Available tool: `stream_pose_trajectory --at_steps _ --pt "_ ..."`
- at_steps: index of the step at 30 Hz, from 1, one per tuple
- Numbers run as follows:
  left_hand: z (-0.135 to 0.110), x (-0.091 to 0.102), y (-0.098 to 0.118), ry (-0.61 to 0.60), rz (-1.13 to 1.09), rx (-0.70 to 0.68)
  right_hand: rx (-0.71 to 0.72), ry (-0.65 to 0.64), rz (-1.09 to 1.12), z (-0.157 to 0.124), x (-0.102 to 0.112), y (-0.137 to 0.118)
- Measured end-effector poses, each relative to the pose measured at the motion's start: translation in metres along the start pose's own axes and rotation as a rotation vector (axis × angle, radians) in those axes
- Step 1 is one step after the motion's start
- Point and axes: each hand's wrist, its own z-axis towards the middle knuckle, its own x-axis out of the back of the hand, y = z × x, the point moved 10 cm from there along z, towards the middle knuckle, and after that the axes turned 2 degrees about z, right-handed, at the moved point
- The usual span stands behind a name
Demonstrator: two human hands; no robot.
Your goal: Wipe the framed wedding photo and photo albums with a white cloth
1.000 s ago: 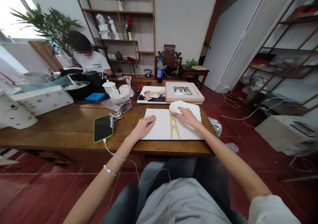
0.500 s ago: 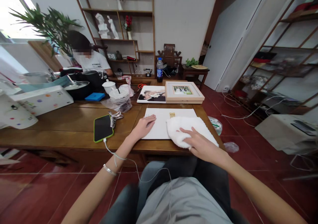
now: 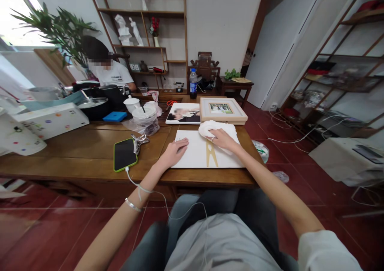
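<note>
A flat white board [image 3: 192, 155] lies at the front edge of the wooden table, with a gold A-shaped piece [image 3: 211, 155] on its face. My left hand [image 3: 176, 151] rests flat on the board's left side, fingers stretched out and nothing in them. Over the board's far right part, my right hand [image 3: 222, 138] grips a fluffy white cloth [image 3: 220, 126] and presses it down. The cloth hides that far corner, and part of my right fingers sinks into it.
Beyond the board lie a framed picture [image 3: 223, 110] and a photo panel [image 3: 183, 114]. To the left are a charging phone [image 3: 125, 155], a bagged cup [image 3: 144, 117] and a blue box [image 3: 114, 116]. A bottle [image 3: 193, 83] stands behind. A person [image 3: 112, 73] sits at the far left.
My right hand has pushed the cloth away from me, from the near right part of the board to its far edge, uncovering the gold piece. My left hand stays in place.
</note>
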Motion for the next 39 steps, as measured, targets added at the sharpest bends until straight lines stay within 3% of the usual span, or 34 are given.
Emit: stream_pose_trajectory --at_steps 5,15,19,23,28,32,35,39 --pt "0.0 0.0 0.0 0.009 0.002 -0.012 -0.017 -0.019 -0.158 -0.004 -0.015 -0.015" --pt "0.0 0.003 0.007 0.024 0.011 -0.027 0.104 -0.119 -0.178 -0.097 -0.013 -0.093" --pt "0.0 0.004 0.009 0.022 0.012 -0.023 0.126 -0.144 -0.071 -0.114 -0.007 -0.103" --pt "0.0 0.003 0.007 0.018 0.013 -0.015 0.104 -0.097 0.028 -0.097 -0.005 -0.084" --pt "0.0 0.002 0.003 0.016 0.009 -0.011 0.173 -0.071 0.053 -0.047 -0.009 -0.049" --pt "0.0 0.001 0.003 0.008 0.009 -0.016 0.128 -0.085 -0.012 -0.006 -0.014 -0.027" --pt "0.0 0.001 0.002 0.005 0.0 -0.011 0.058 -0.079 -0.119 0.008 -0.019 -0.026" --pt "0.001 0.0 0.001 0.007 -0.006 -0.018 0.029 -0.072 -0.231 0.0 -0.026 -0.046"
